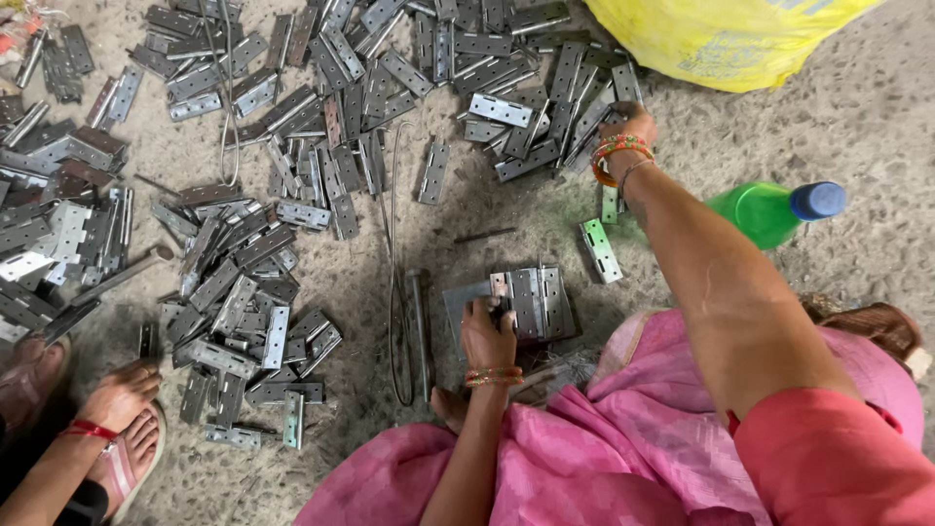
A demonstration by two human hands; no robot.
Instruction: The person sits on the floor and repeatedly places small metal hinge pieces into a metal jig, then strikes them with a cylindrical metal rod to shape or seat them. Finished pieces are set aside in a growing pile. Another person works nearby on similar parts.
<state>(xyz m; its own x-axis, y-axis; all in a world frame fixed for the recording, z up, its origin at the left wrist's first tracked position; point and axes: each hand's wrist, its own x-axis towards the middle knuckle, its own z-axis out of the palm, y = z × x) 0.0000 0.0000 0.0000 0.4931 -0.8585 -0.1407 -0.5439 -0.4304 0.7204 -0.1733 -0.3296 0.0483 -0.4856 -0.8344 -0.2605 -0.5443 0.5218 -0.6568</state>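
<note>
Steel hinges, row: lower centre of frame, lined side by side (531, 302).
Left hand (487, 334): fingers curled, pressing the row's edge, apparently steadying it.
Right hand (626, 127): stretched to upper-right hinge pile (545, 88); closure unclear.
Green bottle (769, 209): lying right.
Yellow sack (721, 39): upper right.

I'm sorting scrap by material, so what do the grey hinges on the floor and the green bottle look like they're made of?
The flat grey hinges look like bare steel or plated metal: dull silver sheen, some darker patches. The green bottle with the blue cap looks like translucent plastic, since light glows through it.
</note>
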